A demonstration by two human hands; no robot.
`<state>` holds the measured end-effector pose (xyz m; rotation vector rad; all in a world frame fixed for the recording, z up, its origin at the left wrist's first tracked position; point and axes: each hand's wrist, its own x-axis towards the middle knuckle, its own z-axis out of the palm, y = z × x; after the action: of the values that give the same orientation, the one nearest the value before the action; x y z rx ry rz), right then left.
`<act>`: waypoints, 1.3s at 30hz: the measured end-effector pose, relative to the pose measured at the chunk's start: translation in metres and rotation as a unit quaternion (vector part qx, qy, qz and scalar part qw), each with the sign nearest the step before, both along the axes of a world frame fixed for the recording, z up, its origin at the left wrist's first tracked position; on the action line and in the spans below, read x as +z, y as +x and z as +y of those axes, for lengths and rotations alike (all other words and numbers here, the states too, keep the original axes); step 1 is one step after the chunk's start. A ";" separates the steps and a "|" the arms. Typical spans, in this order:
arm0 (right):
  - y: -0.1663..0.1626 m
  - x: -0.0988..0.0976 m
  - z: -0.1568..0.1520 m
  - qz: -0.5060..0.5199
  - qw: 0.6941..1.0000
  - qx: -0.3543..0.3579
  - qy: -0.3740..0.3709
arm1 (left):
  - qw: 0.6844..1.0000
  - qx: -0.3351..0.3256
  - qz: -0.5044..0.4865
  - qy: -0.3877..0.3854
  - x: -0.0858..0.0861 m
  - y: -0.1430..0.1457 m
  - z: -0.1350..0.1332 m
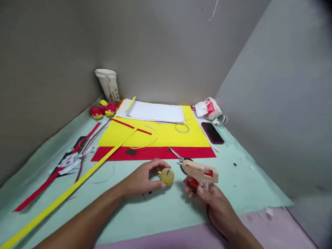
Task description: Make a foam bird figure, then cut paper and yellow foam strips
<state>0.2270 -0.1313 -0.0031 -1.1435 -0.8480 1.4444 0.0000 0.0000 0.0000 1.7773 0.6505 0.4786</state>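
My left hand (145, 178) grips a small round yellow-gold ball (167, 176) between thumb and fingers, just above the mint-green cover. A dark slit or mark shows on the ball's top, and a bit of bright yellow sticks out on its left. In my right hand (207, 197) is a beige hot glue gun (199, 173) with a red trigger, its nozzle pointing left toward the ball but apart from it. Behind the nozzle lie scissors (176, 154), blades toward the back left, their handles partly hidden by the glue gun.
Yellow (155, 136) and red sheets (153, 153) lie behind the hands, with white paper (158, 112) on top. A long yellow strip (85, 176) runs along the left. Red-and-yellow balls (96, 112), a white cup (107, 84) and a phone (212, 132) stand farther back.
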 end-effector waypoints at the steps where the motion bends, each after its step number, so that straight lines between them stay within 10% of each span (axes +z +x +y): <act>1: 0.000 -0.001 0.001 -0.004 1.000 -0.002 -0.006 | 1.000 0.002 0.002 0.012 0.000 0.001 -0.002; 11: -0.007 0.001 0.010 0.029 0.999 -0.021 -0.041 | 0.992 0.012 0.056 0.116 0.004 0.005 -0.009; 30: -0.009 -0.002 0.011 0.055 0.997 -0.019 -0.048 | 0.992 0.072 0.070 0.071 0.006 0.006 -0.012; 39: -0.009 -0.002 0.011 0.057 0.997 -0.026 -0.047 | 0.970 0.102 0.084 0.202 -0.003 0.008 -0.012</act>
<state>0.2177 -0.1202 -0.0048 -1.1340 -0.6726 1.5040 0.0085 -0.0117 -0.0034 2.1626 0.9093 0.6397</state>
